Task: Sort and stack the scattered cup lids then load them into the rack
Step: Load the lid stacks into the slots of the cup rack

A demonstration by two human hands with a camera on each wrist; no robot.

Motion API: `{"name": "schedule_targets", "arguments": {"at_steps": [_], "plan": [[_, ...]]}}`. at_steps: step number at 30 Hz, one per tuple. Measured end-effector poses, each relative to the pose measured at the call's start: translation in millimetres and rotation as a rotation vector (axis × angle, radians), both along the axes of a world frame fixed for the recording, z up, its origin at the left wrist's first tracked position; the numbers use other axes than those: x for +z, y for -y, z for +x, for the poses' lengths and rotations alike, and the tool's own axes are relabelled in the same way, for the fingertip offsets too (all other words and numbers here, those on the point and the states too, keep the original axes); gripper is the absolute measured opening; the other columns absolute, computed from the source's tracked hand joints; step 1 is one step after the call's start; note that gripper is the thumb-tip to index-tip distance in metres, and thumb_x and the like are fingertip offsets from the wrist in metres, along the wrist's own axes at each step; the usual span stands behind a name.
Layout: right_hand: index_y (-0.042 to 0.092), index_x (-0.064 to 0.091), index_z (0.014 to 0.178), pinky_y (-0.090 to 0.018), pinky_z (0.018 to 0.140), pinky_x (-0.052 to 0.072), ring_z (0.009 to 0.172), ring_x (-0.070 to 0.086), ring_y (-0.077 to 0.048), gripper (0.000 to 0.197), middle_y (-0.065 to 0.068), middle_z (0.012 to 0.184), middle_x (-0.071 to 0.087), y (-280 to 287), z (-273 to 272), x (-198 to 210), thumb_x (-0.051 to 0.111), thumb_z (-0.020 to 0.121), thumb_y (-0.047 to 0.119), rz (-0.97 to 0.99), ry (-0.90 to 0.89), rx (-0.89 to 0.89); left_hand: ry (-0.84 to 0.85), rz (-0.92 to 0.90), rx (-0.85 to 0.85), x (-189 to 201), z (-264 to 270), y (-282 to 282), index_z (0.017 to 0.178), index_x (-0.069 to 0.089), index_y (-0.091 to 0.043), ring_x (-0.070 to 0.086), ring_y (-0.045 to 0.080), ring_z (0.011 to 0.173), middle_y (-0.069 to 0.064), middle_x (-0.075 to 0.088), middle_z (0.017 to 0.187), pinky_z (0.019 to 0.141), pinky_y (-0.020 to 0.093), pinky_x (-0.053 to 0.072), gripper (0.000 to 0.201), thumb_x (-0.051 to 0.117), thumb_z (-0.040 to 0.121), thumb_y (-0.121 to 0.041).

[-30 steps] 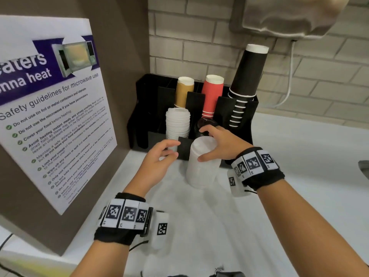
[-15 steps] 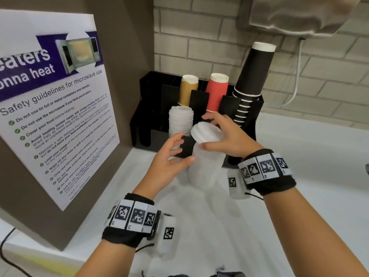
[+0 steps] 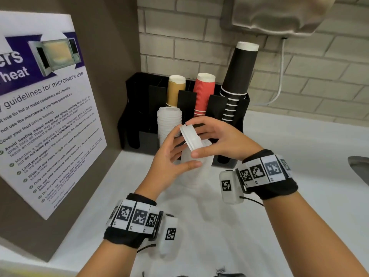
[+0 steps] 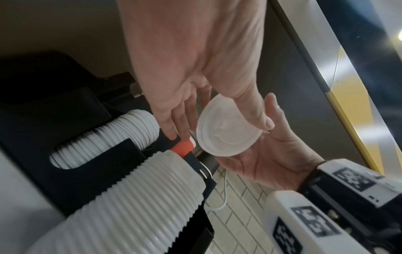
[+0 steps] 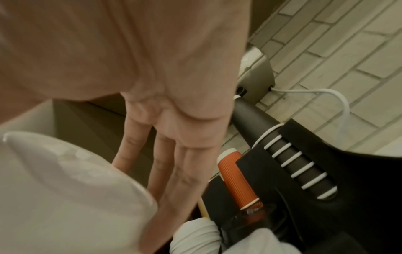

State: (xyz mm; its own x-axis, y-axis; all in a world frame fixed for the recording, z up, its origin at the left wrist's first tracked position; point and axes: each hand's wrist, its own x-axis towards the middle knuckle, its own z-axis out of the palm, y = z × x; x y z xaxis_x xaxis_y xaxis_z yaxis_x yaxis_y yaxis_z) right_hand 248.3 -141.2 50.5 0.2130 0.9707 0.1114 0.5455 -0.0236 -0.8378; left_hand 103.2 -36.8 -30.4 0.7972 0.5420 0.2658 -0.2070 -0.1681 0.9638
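Observation:
My right hand (image 3: pixel 196 137) pinches a white cup lid (image 3: pixel 190 135) by its rim, tilted on edge above a tall stack of white lids (image 3: pixel 196 172) standing on the counter. In the left wrist view the lid (image 4: pixel 226 137) shows its round face. My left hand (image 3: pixel 179 150) is open beside it, fingers behind the lid and thumb by the top of the stack. Behind stands the black rack (image 3: pixel 139 108), with another stack of white lids (image 3: pixel 169 124) in a front slot. The right wrist view shows the lid (image 5: pixel 65 180) blurred at the left.
The rack also holds tan cups (image 3: pixel 176 90), red ribbed cups (image 3: pixel 204 92) and tall black cups (image 3: pixel 239 76). A brown panel with a microwave poster (image 3: pixel 50 116) walls off the left. A sink edge (image 3: pixel 359 166) lies at the right of the white counter (image 3: pixel 279 156).
My right hand has lifted the lid off the top of the tall stack and tipped it on edge. My left hand has risen toward it.

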Motion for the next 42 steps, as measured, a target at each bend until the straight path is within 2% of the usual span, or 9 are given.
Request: {"name": "schedule_targets", "arguments": {"at_steps": [7, 10, 13, 19, 24, 30, 36, 39, 42], "plan": [[0.032, 0.054, 0.120, -0.022, 0.081, 0.051, 0.102, 0.061, -0.009, 0.061, 0.008, 0.112, 0.058, 11, 48, 4, 0.084, 0.069, 0.017, 0.129, 0.017, -0.253, 0.023, -0.046, 0.064, 3, -6, -8, 0.131, 0.033, -0.056, 0.049, -0.001, 0.126, -0.016, 0.047, 0.141, 0.103, 0.023, 0.041, 0.082, 0.077, 0.063, -0.042], [0.028, 0.050, 0.124, -0.020, 0.076, 0.046, 0.100, 0.059, -0.018, 0.065, 0.003, 0.109, 0.056, 13, 84, -6, 0.084, 0.069, 0.019, 0.096, 0.150, -0.471, 0.040, -0.043, 0.145, 1, -14, -17, 0.127, 0.041, -0.052, 0.053, 0.004, 0.124, -0.015, 0.051, 0.135, 0.100, 0.020, 0.046, 0.067, 0.072, 0.069, -0.040], [0.028, 0.046, 0.126, -0.035, 0.086, 0.046, 0.108, 0.052, -0.025, 0.072, -0.007, 0.119, 0.051, 8, 108, -24, 0.085, 0.065, 0.023, -0.063, 0.364, -0.572, 0.046, -0.036, 0.188, -1, -19, -20, 0.129, 0.046, -0.042, 0.057, 0.006, 0.119, -0.011, 0.055, 0.132, 0.094, 0.015, 0.048, 0.061, 0.069, 0.073, -0.039], [0.027, 0.038, 0.135, -0.036, 0.087, 0.043, 0.109, 0.049, -0.032, 0.085, -0.009, 0.125, 0.040, -13, 117, -49, 0.083, 0.063, 0.024, -0.382, 0.676, -0.442, 0.028, -0.017, 0.190, -1, -21, -20, 0.122, 0.054, -0.037, 0.057, 0.012, 0.120, -0.007, 0.055, 0.133, 0.093, 0.014, 0.048, 0.048, 0.065, 0.075, -0.039], [0.022, 0.031, 0.127, -0.047, 0.094, 0.033, 0.114, 0.045, -0.026, 0.086, -0.003, 0.119, 0.053, -32, 107, -68, 0.079, 0.059, 0.043, -0.693, 1.105, -0.395, 0.005, -0.020, 0.200, -4, -20, -23, 0.120, 0.057, -0.034, 0.058, 0.016, 0.120, -0.005, 0.057, 0.134, 0.096, 0.022, 0.048, 0.034, 0.064, 0.089, -0.021], [0.030, 0.049, 0.124, -0.053, 0.097, 0.025, 0.118, 0.036, -0.023, 0.065, 0.005, 0.116, 0.058, -39, 104, -81, 0.069, 0.065, 0.047, -0.896, 1.237, -0.335, -0.024, -0.011, 0.203, -7, -21, -28, 0.120, 0.061, -0.031, 0.060, 0.014, 0.116, 0.006, 0.061, 0.128, 0.088, 0.013, 0.046, 0.033, 0.064, 0.091, -0.015], [0.028, 0.061, 0.092, -0.058, 0.102, 0.017, 0.116, 0.034, -0.023, 0.026, 0.003, 0.104, 0.058, -40, 94, -71, 0.065, 0.072, 0.043, -1.058, 1.146, -0.288, -0.023, -0.010, 0.218, -6, -22, -29, 0.116, 0.061, -0.035, 0.059, 0.013, 0.116, 0.006, 0.062, 0.126, 0.083, 0.006, 0.044, 0.031, 0.064, 0.091, -0.016], [0.029, 0.065, 0.097, -0.054, 0.100, 0.023, 0.113, 0.037, -0.023, 0.019, 0.003, 0.104, 0.057, -35, 89, -60, 0.062, 0.078, 0.029, -0.727, 1.106, -0.452, -0.022, -0.004, 0.235, -7, -23, -32, 0.119, 0.062, -0.027, 0.059, 0.012, 0.115, 0.004, 0.062, 0.126, 0.083, 0.007, 0.045, 0.031, 0.064, 0.091, -0.013], [0.018, 0.065, 0.102, -0.043, 0.095, 0.042, 0.106, 0.052, -0.027, 0.021, -0.006, 0.109, 0.060, -27, 81, -48, 0.054, 0.087, 0.007, -0.068, 0.646, -0.465, -0.009, -0.027, 0.254, -7, -24, -34, 0.115, 0.064, -0.025, 0.063, 0.005, 0.106, 0.002, 0.065, 0.120, 0.082, 0.008, 0.046, 0.028, 0.064, 0.091, -0.011]]}}
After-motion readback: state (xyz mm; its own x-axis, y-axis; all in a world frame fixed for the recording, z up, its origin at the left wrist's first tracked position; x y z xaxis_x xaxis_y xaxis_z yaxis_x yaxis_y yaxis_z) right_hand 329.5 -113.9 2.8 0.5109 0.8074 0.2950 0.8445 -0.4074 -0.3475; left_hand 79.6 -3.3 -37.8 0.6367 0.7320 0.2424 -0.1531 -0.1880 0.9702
